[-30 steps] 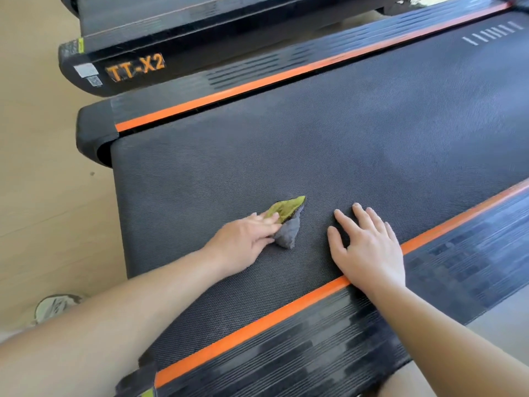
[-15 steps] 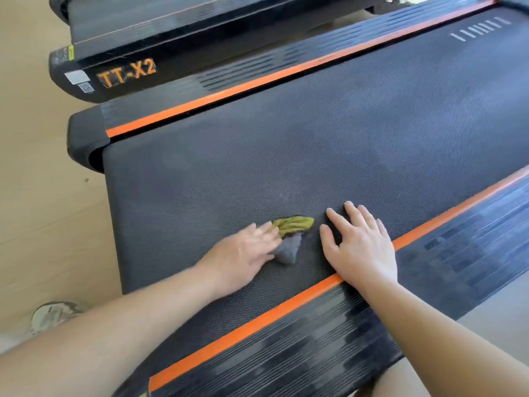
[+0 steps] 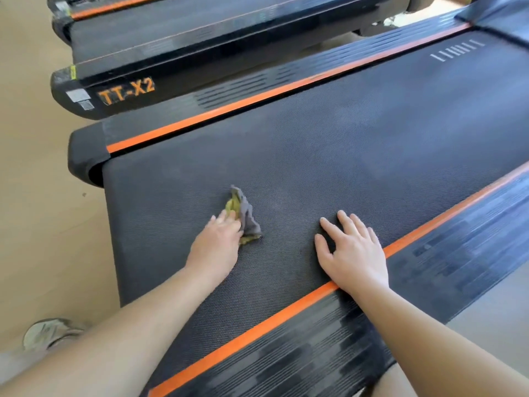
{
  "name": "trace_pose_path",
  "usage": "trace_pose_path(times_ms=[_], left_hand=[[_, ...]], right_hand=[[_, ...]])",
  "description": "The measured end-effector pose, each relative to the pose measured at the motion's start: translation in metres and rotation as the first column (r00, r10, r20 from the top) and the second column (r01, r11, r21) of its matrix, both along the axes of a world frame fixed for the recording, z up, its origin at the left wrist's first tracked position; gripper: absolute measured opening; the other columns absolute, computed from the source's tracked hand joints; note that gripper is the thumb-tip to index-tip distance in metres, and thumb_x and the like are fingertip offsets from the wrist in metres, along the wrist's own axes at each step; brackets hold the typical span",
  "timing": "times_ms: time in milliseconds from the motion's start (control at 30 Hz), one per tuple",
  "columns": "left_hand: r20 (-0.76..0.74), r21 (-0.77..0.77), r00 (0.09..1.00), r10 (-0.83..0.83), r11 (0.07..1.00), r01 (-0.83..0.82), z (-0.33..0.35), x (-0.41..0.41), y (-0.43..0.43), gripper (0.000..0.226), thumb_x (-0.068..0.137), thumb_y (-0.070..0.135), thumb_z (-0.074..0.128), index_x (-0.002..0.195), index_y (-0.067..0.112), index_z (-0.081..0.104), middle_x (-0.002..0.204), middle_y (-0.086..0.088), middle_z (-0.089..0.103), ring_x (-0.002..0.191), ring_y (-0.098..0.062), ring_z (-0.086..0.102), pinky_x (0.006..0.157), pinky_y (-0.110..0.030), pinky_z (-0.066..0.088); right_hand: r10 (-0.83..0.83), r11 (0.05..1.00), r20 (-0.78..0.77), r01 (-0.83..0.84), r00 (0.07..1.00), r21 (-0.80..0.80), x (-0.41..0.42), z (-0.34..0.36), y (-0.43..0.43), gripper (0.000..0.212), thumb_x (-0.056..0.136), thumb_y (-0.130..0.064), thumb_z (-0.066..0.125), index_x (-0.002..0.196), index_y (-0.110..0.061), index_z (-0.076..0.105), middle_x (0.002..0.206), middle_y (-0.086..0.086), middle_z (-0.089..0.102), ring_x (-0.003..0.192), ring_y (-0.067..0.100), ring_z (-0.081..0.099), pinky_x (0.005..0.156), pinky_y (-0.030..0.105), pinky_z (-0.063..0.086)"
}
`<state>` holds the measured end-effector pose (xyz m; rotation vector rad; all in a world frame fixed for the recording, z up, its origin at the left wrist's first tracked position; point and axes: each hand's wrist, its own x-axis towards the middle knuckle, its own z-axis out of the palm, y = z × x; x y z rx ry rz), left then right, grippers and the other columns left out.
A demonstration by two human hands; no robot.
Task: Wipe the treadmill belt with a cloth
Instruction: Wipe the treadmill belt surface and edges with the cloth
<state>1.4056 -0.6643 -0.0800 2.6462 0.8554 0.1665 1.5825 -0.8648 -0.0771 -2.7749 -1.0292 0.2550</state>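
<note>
Nearest, a ribbed side rail (image 3: 315,353) edged with an orange stripe (image 3: 257,332) is seen crossing the bottom of the view, and two bare forearms are stretched over it. A blurred pale shoe (image 3: 48,335) is seen on the floor (image 3: 34,224) at lower left.

Just past the stripe, the right hand (image 3: 353,250) is laid flat on the belt (image 3: 343,156), fingers straight and spread, nothing held; it is judged to be used as a brace. Well apart from it, nearer the belt's rear end, the left hand (image 3: 217,245) is placed with nearly straight fingers pressing down on the cloth (image 3: 246,216). Whether the thumb pinches it cannot be told.

The cloth, a small crumpled grey and yellow-green rag, is bunched under those fingertips and lies on the belt, sticking out beyond them.

As for progress, wiping is judged to be under way. Faint pale patches are seen on the dark textured belt around and beyond the cloth, so cleaned and uncleaned areas cannot be firmly told apart. A long stretch of belt, running away to the upper right, is judged to remain.

Farther off, the far rail (image 3: 257,81) with its own orange stripe is seen, and behind it a second treadmill (image 3: 200,38) marked TT-X2.
</note>
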Motion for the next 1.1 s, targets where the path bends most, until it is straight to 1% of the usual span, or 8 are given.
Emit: trace_pose_path(times_ms=[133, 233, 467, 600, 733, 867, 967, 1100], left_hand=[[0.07, -0.176, 0.969, -0.237, 0.953, 0.246, 0.0, -0.006, -0.056, 0.037, 0.107, 0.02, 0.049, 0.141, 0.01, 0.059, 0.162, 0.0, 0.034, 0.153, -0.013, 0.022, 0.127, -0.03, 0.009], [0.044, -0.061, 0.929, -0.367, 0.927, 0.37, 0.012, -0.003, -0.033, 0.038, 0.104, 0.024, 0.049, 0.137, 0.009, 0.062, 0.15, -0.001, 0.053, 0.145, -0.017, 0.041, 0.124, -0.024, 0.012], [-0.056, 0.071, 0.997, 0.059, 0.996, -0.055, 0.018, 0.073, -0.006, 0.044, 0.106, 0.03, 0.04, 0.14, 0.007, 0.055, 0.161, -0.014, 0.034, 0.147, -0.035, 0.029, 0.118, -0.049, 0.028], [0.032, -0.112, 0.999, -0.044, 0.993, 0.047, 0.007, 0.098, -0.025, 0.035, 0.109, 0.015, 0.039, 0.134, -0.001, 0.058, 0.162, -0.014, 0.034, 0.149, -0.027, 0.031, 0.116, -0.027, 0.016], [0.096, -0.163, 0.957, 0.274, 0.953, -0.257, 0.001, 0.131, -0.007, 0.041, 0.11, 0.023, 0.037, 0.14, 0.001, 0.055, 0.162, -0.011, 0.034, 0.146, -0.031, 0.034, 0.116, -0.033, 0.02], [0.204, -0.131, 0.964, -0.173, 0.971, 0.202, -0.006, 0.128, -0.074, 0.035, 0.103, 0.022, 0.05, 0.126, 0.002, 0.066, 0.141, -0.016, 0.06, 0.134, -0.026, 0.047, 0.114, -0.033, 0.029], [0.102, -0.073, 0.863, -0.495, 0.861, 0.503, -0.017, 0.115, -0.053, 0.048, 0.102, 0.033, 0.046, 0.14, 0.007, 0.059, 0.152, -0.007, 0.051, 0.145, -0.02, 0.042, 0.122, -0.032, 0.024], [0.036, -0.085, 0.97, -0.242, 0.966, 0.244, -0.019, 0.126, -0.019, 0.055, 0.105, 0.042, 0.036, 0.151, 0.013, 0.047, 0.162, -0.003, 0.035, 0.153, -0.017, 0.026, 0.127, -0.032, 0.01]], right_hand=[[0.021, 1.0, -0.124, -0.023, 0.992, -0.011, 0.006, 0.012, -0.005, 0.054, 0.1, -0.062, 0.034, 0.151, -0.047, 0.038, 0.168, -0.011, 0.018, 0.156, 0.014, 0.008, 0.127, 0.039, 0.008], [0.038, 0.998, -0.065, -0.035, 0.997, 0.051, 0.027, 0.022, -0.017, 0.049, 0.099, -0.055, 0.045, 0.147, -0.043, 0.047, 0.163, -0.009, 0.032, 0.153, 0.013, 0.021, 0.123, 0.036, 0.02], [-0.038, 0.996, 0.103, 0.029, 0.994, 0.087, 0.046, -0.007, -0.041, 0.044, 0.095, -0.047, 0.046, 0.131, -0.03, 0.064, 0.148, 0.002, 0.053, 0.142, 0.024, 0.042, 0.117, 0.043, 0.034], [-0.032, 0.998, 0.103, 0.026, 0.994, 0.061, 0.051, -0.009, -0.042, 0.043, 0.096, -0.049, 0.047, 0.134, -0.033, 0.06, 0.152, -0.003, 0.048, 0.145, 0.02, 0.037, 0.116, 0.039, 0.032], [-0.032, 0.998, 0.09, 0.026, 0.995, 0.057, 0.052, -0.009, -0.04, 0.044, 0.097, -0.052, 0.045, 0.136, -0.035, 0.058, 0.153, -0.005, 0.045, 0.147, 0.017, 0.032, 0.117, 0.039, 0.03], [-0.043, 0.997, 0.089, 0.036, 0.995, 0.075, 0.052, -0.01, -0.041, 0.043, 0.099, -0.052, 0.044, 0.134, -0.034, 0.06, 0.152, -0.005, 0.047, 0.147, 0.017, 0.033, 0.117, 0.039, 0.03], [-0.043, 0.996, 0.082, 0.037, 0.996, 0.083, 0.052, -0.009, -0.041, 0.042, 0.101, -0.05, 0.04, 0.134, -0.035, 0.06, 0.152, -0.005, 0.047, 0.147, 0.017, 0.033, 0.116, 0.039, 0.029], [-0.048, 0.994, 0.081, 0.039, 0.996, 0.1, 0.051, -0.008, -0.041, 0.041, 0.102, -0.051, 0.039, 0.134, -0.034, 0.06, 0.152, -0.007, 0.047, 0.148, 0.016, 0.032, 0.117, 0.038, 0.028]])
